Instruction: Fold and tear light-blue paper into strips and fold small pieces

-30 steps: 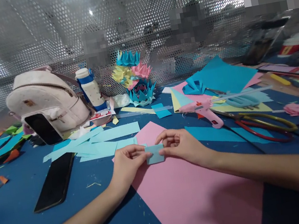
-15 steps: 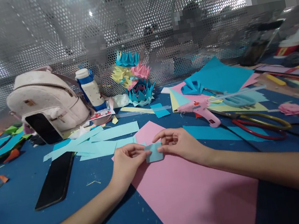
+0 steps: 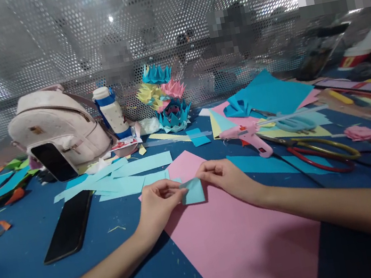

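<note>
A small light-blue piece of paper (image 3: 192,192) is held up just above a large pink sheet (image 3: 245,234). My left hand (image 3: 159,206) pinches its left edge between thumb and fingers. At its upper right corner, my right hand (image 3: 226,177) has thumb and fingertips closed on the paper. Pale blue paper strips (image 3: 141,165) lie in a loose pile beyond my left hand. Beyond my right hand lies a darker blue strip (image 3: 254,165), partly under scissors with red and yellow handles (image 3: 321,155).
A pink glue gun (image 3: 247,135) rests behind my right hand. Folded paper flowers (image 3: 165,97) stand at the back beside a bottle (image 3: 111,111) and a pale backpack (image 3: 57,125). A black phone (image 3: 69,224) lies to the left. A perforated metal panel (image 3: 57,42) rises behind the table.
My right thumb and fingers have shifted right, from the front of the light-blue paper to its upper right corner, exposing more of it. My left hand keeps its pinch.
</note>
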A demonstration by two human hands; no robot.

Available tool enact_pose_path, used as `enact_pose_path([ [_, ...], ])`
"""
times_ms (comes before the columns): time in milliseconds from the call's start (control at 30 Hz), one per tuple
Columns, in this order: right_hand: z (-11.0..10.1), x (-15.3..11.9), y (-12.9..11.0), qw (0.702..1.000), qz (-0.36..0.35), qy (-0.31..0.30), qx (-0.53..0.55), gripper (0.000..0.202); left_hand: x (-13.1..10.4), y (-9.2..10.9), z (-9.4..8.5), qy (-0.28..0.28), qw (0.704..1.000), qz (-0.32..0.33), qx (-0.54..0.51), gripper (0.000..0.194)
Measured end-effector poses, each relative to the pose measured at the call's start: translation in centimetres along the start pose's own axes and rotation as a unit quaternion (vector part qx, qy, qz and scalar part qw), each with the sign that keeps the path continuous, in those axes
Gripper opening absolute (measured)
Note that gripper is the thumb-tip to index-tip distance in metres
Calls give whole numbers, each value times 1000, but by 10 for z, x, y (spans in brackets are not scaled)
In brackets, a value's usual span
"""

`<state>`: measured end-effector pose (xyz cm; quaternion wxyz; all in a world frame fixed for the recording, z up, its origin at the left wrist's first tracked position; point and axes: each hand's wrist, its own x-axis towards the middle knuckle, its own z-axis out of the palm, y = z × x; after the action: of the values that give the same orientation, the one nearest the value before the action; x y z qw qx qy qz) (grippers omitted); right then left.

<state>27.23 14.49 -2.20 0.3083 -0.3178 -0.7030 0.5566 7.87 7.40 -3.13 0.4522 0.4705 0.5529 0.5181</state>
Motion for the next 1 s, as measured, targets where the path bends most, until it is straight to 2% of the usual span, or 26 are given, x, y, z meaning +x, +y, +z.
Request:
enact_pose_path([
  [200, 3, 0, -3, 996, 42, -61, -47, 22, -2, 7, 3, 0, 1000, -22, -10, 10],
  [467, 4, 0, -9, 996, 41, -48, -63, 33, 0, 6, 2, -2, 1000, -20, -20, 8],
  [533, 4, 1, -8, 995, 52, -47, -64, 29, 1, 6, 2, -3, 999, -26, -25, 9],
  [700, 4, 2, -5, 990, 90, -95, -59, 13, 2, 10, 1, -4, 997, -52, -55, 10],
  [1000, 3, 2, -4, 981, 113, -98, -124, 25, 2, 8, -1, -4, 993, -74, -89, 11],
])
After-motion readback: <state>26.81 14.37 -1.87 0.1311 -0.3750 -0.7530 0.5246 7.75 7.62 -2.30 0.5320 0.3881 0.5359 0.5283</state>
